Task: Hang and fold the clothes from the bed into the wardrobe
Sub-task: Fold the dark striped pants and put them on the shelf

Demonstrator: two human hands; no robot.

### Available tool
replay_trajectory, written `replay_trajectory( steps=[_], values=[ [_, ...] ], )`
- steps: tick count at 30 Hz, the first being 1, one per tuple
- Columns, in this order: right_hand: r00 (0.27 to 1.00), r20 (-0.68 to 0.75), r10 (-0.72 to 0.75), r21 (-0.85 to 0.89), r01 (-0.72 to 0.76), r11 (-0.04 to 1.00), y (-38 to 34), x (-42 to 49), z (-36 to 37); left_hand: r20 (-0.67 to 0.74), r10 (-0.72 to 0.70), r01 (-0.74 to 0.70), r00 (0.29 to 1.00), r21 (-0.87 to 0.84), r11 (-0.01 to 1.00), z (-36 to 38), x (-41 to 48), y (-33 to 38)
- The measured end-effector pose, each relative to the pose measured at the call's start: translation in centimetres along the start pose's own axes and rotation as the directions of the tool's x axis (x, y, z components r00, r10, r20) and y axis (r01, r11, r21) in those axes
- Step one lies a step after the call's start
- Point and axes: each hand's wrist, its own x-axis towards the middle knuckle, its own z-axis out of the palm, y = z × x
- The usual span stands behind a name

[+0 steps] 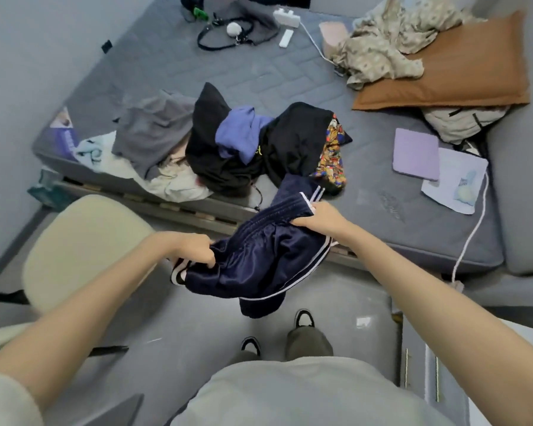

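I hold a pair of navy shorts with white side stripes above the floor at the bed's near edge. My left hand grips the left end of the shorts. My right hand pinches the waistband at the right. On the grey bed behind lies a pile of clothes: a grey garment, black garments, a purple-blue top, a patterned cloth and pale cloth.
A beige chair stands at my left. A brown pillow under a crumpled floral sheet, a purple pad, a white cable, a black bag strap and a white power strip lie on the bed. Drawer handles are at my lower right.
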Motion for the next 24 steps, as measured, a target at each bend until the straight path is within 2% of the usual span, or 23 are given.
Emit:
replay_trajectory(
  steps=[2,4,5,8,10,14,15,17,18,20,22,24],
  values=[
    [0.999,0.033,-0.039,0.05,0.037,0.998,-3.0,0.5,1.7,-0.088,-0.018,0.016,0.996,-0.022,1.0,0.2,-1.8,-3.3],
    [0.994,0.044,-0.103,0.109,0.098,0.989,-6.6,0.9,3.2,-0.271,-0.028,0.012,0.962,-0.06,0.998,0.2,-4.1,-6.2],
    [0.991,0.022,-0.134,0.138,0.13,0.982,-7.9,1.2,3.5,-0.382,-0.034,0.005,0.924,-0.077,0.997,0.0,-5.0,-7.1],
    [0.981,-0.036,-0.192,0.188,0.195,0.963,-11.6,2.0,3.3,-0.688,-0.147,0.003,0.71,-0.206,0.979,0.0,-7.2,-9.4],
    [0.972,-0.035,-0.234,0.21,0.236,0.949,-13.6,2.4,2.9,-0.795,-0.252,-0.067,0.551,-0.344,0.937,0.5,-8.7,-10.9],
    [0.929,0.029,-0.369,0.271,0.348,0.898,-16.0,2.6,1.6,-0.846,-0.401,-0.336,0.352,-0.514,0.789,0.7,-11.4,-12.4],
    [0.917,0.054,-0.395,0.297,0.363,0.883,-16.4,2.8,1.3,-0.834,-0.445,-0.398,0.326,-0.548,0.736,0.6,-12.0,-12.5],
    [0.906,0.067,-0.417,0.339,0.372,0.864,-17.4,3.0,0.9,-0.789,-0.518,-0.532,0.331,-0.61,0.587,0.1,-12.8,-12.7],
    [0.904,0.037,-0.425,0.34,0.389,0.856,-18.0,3.1,0.8,-0.78,-0.529,-0.551,0.334,-0.617,0.562,-0.3,-13.1,-12.8],
    [0.873,-0.107,-0.475,0.331,0.482,0.811,-19.2,3.3,0.9,-0.798,-0.522,-0.501,0.301,-0.598,0.625,-1.1,-13.6,-12.8],
    [0.821,-0.245,-0.517,0.336,0.571,0.749,-20.5,3.3,1.3,-0.815,-0.532,-0.423,0.231,-0.576,0.699,-1.9,-13.7,-12.5],
    [0.809,-0.273,-0.521,0.344,0.588,0.732,-21.4,3.4,1.7,-0.809,-0.57,-0.346,0.143,-0.581,0.737,-2.6,-13.8,-12.2]
  ],
)
